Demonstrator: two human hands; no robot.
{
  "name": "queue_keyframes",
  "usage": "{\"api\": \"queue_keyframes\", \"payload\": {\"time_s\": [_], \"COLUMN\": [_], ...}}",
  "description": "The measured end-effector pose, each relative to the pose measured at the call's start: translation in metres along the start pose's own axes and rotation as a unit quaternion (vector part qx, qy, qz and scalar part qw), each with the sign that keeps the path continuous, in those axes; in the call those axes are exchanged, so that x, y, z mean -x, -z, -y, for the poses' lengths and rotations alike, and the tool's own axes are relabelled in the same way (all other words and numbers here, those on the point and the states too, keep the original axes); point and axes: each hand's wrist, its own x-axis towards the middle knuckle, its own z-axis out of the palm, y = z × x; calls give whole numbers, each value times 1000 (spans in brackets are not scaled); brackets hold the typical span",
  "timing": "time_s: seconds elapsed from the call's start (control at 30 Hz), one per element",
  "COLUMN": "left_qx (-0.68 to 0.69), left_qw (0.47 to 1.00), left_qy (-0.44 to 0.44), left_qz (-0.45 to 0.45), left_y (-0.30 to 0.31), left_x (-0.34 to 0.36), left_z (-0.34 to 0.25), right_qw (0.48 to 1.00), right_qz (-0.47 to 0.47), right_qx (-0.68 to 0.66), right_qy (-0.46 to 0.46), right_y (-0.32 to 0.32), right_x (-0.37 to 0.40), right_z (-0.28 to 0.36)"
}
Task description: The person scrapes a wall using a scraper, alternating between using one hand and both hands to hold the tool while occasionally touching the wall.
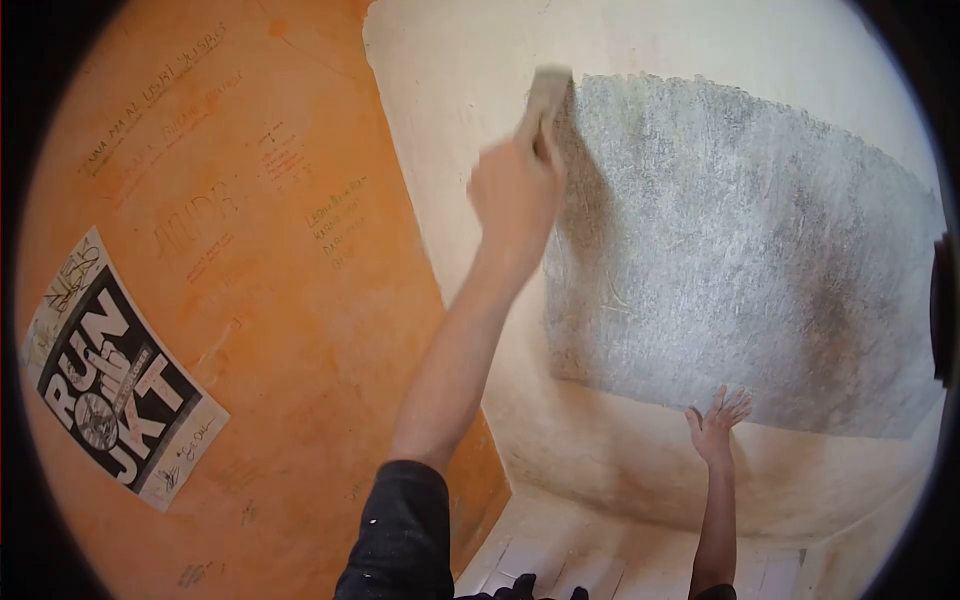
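My left hand (512, 190) is closed around a flat tan paintbrush (548, 95), raised at the upper left edge of a grey painted patch (690, 230) on the pale wall. The brush and fist are slightly blurred. Along its top, the patch has a ragged, streaky edge, and a shadow from the brush falls across its left side. Lower down, my right hand (713, 425) is spread out with the palm toward the wall, over the patch's bottom edge. Nothing shows in its fingers. Dark sleeves cover both arms, the left one speckled with white.
On the left, an orange wall (300, 330) carries handwriting and a black-and-white poster (125, 380). It meets the pale wall (460, 110) at a corner. White tiles (560, 560) lie at the bottom. A dark object (942, 310) sits at the right edge.
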Motion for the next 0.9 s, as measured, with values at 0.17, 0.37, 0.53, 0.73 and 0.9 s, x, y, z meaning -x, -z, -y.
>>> {"api": "queue_keyframes", "payload": {"time_s": [0.17, 0.37, 0.53, 0.73, 0.9], "left_qx": [-48, -50, -46, -33, -19], "left_qw": [998, 998, 996, 999, 999], "left_qy": [-31, 11, -40, -21, 25], "left_qz": [-4, 43, -58, 31, 26], "left_y": [10, -5, 15, 13, 6], "left_x": [-5, 61, -45, 33, 22], "left_z": [-5, 28, -9, 13, -8], "right_qw": [998, 998, 998, 999, 997], "right_qz": [-63, -61, -62, -17, 54], "right_qx": [17, 2, 4, -44, -35], "right_qy": [25, -3, 11, -8, -37], "right_y": [-4, -7, -9, -6, 5], "right_x": [-3, -2, 1, 2, -4], "right_z": [0, 1, -1, 1, -1]}}
